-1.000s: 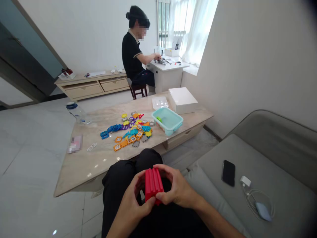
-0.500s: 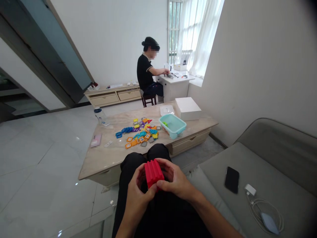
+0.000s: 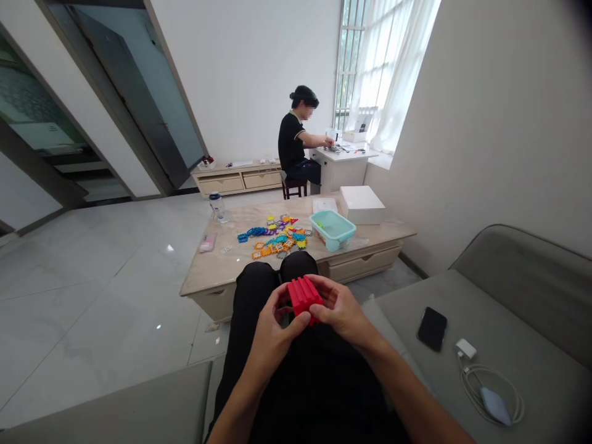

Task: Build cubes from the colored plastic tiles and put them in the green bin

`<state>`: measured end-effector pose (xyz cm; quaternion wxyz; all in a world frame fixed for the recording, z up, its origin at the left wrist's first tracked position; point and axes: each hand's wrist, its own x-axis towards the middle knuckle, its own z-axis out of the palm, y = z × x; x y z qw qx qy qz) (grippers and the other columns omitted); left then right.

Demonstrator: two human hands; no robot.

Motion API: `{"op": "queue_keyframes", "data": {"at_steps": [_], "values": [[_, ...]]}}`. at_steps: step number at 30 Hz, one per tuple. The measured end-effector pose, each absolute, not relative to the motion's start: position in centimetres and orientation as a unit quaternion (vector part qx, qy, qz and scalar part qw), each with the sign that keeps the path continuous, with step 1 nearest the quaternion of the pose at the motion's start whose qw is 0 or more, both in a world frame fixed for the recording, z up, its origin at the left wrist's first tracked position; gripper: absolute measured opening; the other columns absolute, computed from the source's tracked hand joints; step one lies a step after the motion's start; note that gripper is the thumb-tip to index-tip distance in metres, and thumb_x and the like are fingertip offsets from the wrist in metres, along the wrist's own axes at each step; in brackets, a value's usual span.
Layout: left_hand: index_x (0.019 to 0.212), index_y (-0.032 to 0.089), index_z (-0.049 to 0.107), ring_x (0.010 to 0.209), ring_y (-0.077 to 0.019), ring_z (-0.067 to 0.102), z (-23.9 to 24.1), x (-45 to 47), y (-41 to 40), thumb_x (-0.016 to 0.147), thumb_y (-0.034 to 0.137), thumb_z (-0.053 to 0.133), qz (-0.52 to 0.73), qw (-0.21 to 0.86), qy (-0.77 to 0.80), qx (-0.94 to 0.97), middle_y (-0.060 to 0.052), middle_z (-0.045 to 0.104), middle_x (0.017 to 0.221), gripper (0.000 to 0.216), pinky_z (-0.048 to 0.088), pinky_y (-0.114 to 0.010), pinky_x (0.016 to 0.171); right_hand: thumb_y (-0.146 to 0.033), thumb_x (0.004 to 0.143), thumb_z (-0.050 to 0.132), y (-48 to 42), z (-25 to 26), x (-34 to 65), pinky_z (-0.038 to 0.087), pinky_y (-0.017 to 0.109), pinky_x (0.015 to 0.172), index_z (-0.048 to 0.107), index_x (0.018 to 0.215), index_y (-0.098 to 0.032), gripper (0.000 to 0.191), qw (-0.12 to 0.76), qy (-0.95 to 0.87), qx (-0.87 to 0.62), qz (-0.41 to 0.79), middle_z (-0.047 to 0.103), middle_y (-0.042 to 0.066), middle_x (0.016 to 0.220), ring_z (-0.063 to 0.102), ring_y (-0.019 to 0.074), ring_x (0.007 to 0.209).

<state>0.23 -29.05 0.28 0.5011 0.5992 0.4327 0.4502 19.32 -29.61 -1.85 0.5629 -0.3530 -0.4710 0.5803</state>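
Note:
A stack of red plastic tiles sits over my lap, gripped from both sides. My left hand curls round its left edge with the thumb under the stack. My right hand wraps the right side, fingers closed over the top. Ahead on the low table lies a spread of colourful interlocking tiles, blue, orange, yellow and purple. A teal bin stands to their right with a green piece inside.
A white box and a clear lid lie behind the bin. A water bottle stands at the table's far left. A black phone and a charger with cable rest on the grey sofa. Another person sits at a white desk.
The view has lifted and pulled back, so the table and the seated person look smaller and farther off. Both hands keep the red stack, which has shifted slightly right in view.

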Motion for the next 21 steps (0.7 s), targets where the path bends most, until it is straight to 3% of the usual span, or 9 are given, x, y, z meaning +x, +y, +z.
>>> {"op": "queue_keyframes", "data": {"at_steps": [4,8,11,16,21], "values": [[0.148,0.019,0.060,0.129,-0.0316,0.069,-1.6,-1.6,-27.2,0.096,0.064,0.073,0.463,0.431,0.505,0.587,-0.019,0.068,0.147,0.069,0.058,-0.046,0.107,-0.055,0.070,0.102,-24.7,-2.8,22.6,0.055,0.058,0.119,0.076,0.135,-0.022,0.078,0.571,-0.443,-0.414,0.553,0.081,0.014,0.135,0.076,0.0362,0.127],[0.135,0.023,0.069,0.119,-0.0291,0.072,-3.5,-4.4,-22.9,0.105,0.061,0.060,0.434,0.334,0.582,0.601,-0.013,0.072,0.136,0.049,0.056,-0.048,0.108,-0.061,0.066,0.100,-14.5,-3.2,30.1,0.055,0.057,0.117,0.081,0.126,-0.020,0.075,0.582,-0.412,-0.523,0.468,0.083,0.014,0.128,0.076,0.0379,0.125],[0.130,0.024,0.070,0.116,-0.0306,0.072,-5.3,-5.8,-18.7,0.105,0.056,0.061,0.394,0.235,0.602,0.654,-0.012,0.073,0.131,0.042,0.056,-0.050,0.106,-0.059,0.072,0.095,-5.2,-3.9,35.4,0.060,0.048,0.108,0.083,0.116,-0.018,0.061,0.521,-0.411,-0.602,0.444,0.085,0.014,0.122,0.077,0.0335,0.118],[0.133,0.024,0.069,0.118,-0.0322,0.069,-9.2,-5.9,-12.9,0.107,0.043,0.060,0.342,0.082,0.558,0.752,-0.011,0.072,0.127,0.034,0.051,-0.051,0.108,-0.044,0.079,0.091,8.1,-7.4,39.0,0.060,0.037,0.092,0.082,0.088,-0.013,0.034,0.419,-0.398,-0.692,0.433,0.083,0.012,0.092,0.076,0.0261,0.098],[0.135,0.026,0.068,0.108,-0.0315,0.069,-11.7,-5.6,-11.3,0.104,0.035,0.065,0.305,-0.009,0.524,0.795,-0.011,0.075,0.124,0.032,0.049,-0.047,0.099,-0.044,0.083,0.090,15.8,-11.1,39.2,0.059,0.033,0.080,0.075,0.080,-0.013,0.034,0.326,-0.402,-0.731,0.444,0.079,0.011,0.089,0.072,0.0236,0.094]]}}
